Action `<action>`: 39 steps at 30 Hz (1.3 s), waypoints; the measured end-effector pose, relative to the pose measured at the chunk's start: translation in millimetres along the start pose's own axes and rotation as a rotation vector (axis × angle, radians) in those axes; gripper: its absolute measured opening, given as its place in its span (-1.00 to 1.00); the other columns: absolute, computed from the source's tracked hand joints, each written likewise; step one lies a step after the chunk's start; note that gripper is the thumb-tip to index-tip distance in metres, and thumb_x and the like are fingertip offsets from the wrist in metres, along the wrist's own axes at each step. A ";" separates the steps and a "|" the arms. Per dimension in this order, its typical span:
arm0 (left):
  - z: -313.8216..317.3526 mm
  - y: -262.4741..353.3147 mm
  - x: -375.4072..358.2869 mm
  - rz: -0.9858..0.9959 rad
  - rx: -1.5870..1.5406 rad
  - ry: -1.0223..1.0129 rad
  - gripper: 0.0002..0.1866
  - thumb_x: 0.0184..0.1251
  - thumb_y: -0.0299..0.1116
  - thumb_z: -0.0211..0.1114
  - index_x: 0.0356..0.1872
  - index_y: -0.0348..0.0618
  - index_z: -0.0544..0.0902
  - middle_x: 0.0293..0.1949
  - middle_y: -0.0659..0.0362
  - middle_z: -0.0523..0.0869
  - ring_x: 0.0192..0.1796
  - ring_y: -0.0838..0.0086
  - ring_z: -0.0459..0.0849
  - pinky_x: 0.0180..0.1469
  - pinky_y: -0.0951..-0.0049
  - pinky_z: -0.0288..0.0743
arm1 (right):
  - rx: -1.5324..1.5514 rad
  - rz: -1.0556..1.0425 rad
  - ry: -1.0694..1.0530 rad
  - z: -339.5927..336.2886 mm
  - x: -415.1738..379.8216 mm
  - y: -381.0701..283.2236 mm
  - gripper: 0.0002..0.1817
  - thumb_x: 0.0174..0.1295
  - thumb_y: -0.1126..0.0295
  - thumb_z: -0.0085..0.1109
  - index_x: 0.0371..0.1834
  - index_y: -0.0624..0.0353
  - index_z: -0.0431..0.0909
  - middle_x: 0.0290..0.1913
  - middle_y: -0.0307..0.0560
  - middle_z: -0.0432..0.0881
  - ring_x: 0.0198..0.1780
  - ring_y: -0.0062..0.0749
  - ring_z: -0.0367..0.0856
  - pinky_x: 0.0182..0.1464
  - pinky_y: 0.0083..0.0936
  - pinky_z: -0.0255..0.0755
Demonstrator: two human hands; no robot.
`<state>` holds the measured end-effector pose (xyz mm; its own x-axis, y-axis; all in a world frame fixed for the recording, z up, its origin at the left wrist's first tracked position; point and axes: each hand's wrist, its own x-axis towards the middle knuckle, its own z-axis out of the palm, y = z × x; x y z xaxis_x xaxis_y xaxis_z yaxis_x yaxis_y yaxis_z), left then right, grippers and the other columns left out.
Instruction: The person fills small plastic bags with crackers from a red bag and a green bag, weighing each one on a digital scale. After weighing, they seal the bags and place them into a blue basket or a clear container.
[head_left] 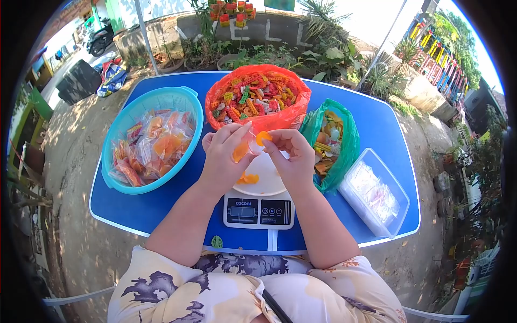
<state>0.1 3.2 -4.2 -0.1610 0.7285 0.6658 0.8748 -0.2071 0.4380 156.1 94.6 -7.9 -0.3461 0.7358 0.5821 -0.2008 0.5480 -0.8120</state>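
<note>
My left hand [227, 156] holds a small clear plastic bag [242, 149] with orange pieces inside, above a kitchen scale [259, 211]. At the bag's mouth, the fingertips of my right hand [293, 156] pinch an orange piece [263, 138]. More orange pieces [248, 178] lie on the scale's round white plate [262, 187], partly hidden under my hands. Just behind my hands stands a red bag [214, 89] full of colourful snack pieces. Right of my right hand is a green bag [349, 141] with yellow and brown pieces.
A light blue basket [197, 116] of filled packets stands at the left of the blue table [379, 119]. At the right is a clear box [371, 202] of empty plastic bags. A small green piece [217, 241] lies near the front edge. Plants and a wall are behind.
</note>
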 end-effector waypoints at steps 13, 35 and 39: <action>0.1 0.4 0.2 0.042 0.000 0.026 -0.30 0.06 -0.35 0.61 0.33 -0.07 0.61 0.14 0.22 0.65 0.15 0.41 0.59 0.19 0.22 0.17 | -0.319 -0.217 -0.112 -2.6 6.3 -12.4 -0.87 0.20 0.47 0.48 -0.25 0.21 0.71 -0.22 -0.13 0.64 -0.20 -0.40 0.61 -0.13 -0.48 0.50; 1.3 -17.7 7.6 -0.230 -0.448 0.111 -0.28 0.12 -0.32 0.65 0.32 -0.26 0.56 0.10 0.09 0.62 0.09 0.40 0.64 0.22 0.41 0.55 | -0.663 -0.189 -0.708 -6.7 -3.1 -2.7 -0.77 0.17 0.29 0.46 -0.10 -0.05 0.75 0.01 -0.24 0.67 0.19 -0.22 0.57 0.30 -0.12 0.35; 1.5 -18.1 8.1 -0.241 -0.446 0.110 -0.27 0.12 -0.29 0.66 0.33 -0.26 0.55 0.10 0.10 0.62 0.08 0.42 0.64 0.21 0.42 0.55 | -0.722 -0.237 -0.591 -10.5 0.4 3.4 -0.84 0.22 0.37 0.40 -0.14 0.03 0.77 -0.08 -0.20 0.71 0.10 -0.21 0.65 0.25 -0.16 0.43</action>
<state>-16.3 13.8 -7.6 -0.4021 0.7218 0.5633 0.5310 -0.3174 0.7857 164.8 100.9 -10.0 -0.8147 0.3633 0.4519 0.2196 0.9147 -0.3393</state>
